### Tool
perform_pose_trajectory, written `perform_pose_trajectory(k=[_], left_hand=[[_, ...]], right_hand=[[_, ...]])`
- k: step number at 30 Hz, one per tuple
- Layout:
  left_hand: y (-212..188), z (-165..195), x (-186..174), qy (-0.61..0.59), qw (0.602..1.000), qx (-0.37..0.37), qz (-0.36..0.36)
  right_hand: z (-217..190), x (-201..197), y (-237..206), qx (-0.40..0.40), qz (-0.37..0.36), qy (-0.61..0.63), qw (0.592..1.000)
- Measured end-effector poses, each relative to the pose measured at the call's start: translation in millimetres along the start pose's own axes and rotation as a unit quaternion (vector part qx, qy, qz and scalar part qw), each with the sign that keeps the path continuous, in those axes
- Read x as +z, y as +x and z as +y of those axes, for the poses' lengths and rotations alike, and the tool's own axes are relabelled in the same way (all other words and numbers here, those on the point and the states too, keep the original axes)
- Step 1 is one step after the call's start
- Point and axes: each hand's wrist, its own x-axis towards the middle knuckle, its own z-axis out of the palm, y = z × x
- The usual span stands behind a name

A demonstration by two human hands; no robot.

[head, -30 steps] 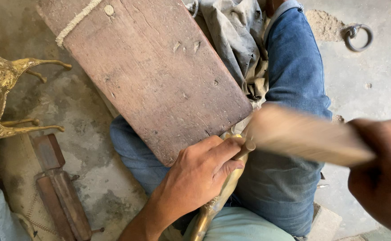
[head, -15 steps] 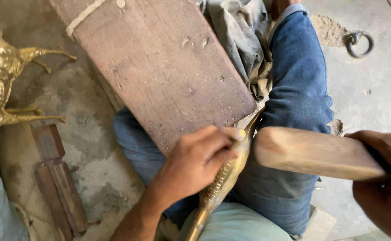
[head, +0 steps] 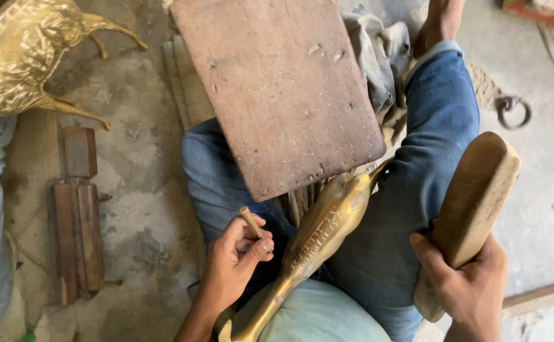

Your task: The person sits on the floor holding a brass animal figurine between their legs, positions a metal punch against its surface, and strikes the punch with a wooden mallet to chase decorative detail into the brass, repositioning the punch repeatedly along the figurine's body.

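My left hand (head: pixel 229 269) holds a short thin punch (head: pixel 250 221) between thumb and fingers, just left of a long brass animal figure (head: pixel 318 237). The figure lies across my lap on the blue jeans (head: pixel 391 240), its thin end under the edge of a worn wooden board (head: pixel 277 88). My right hand (head: pixel 470 288) grips a thick wooden mallet (head: pixel 473 202), raised to the right of the figure and clear of it.
A larger brass animal figure (head: pixel 27 63) lies at the top left. Dark wooden blocks (head: pixel 77 215) rest on the concrete floor at the left. A metal ring (head: pixel 513 111) lies on the floor at right. Grey cloth (head: pixel 375 57) is bunched behind the board.
My left hand has let go of the brass figure and drawn back to the left with the punch. The mallet has swung from lying across the figure to upright at the right.
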Motion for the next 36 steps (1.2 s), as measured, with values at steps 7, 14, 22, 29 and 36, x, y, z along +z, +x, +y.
perform_pose_trajectory(k=[7, 14, 22, 29, 36], left_hand=[[14, 52, 15, 0.082, 0.992, 0.096, -0.026], [51, 93, 53, 0.164, 0.943, 0.274, -0.090], [63, 100, 70, 0.193, 0.914, 0.336, -0.119], [64, 100, 74, 0.207, 0.913, 0.319, -0.149], [64, 97, 81, 0.268, 0.900, 0.313, -0.142]], right_hand=[[-3, -3, -2, -0.038, -0.013, 0.043, 0.998], [2, -6, 3, -0.012, -0.047, 0.061, 0.997], [-18, -62, 28, -0.050, -0.094, -0.068, 0.992], [-53, -82, 61, -0.163, -0.060, -0.233, 0.957], [-70, -86, 70, -0.382, -0.073, -0.442, 0.809]])
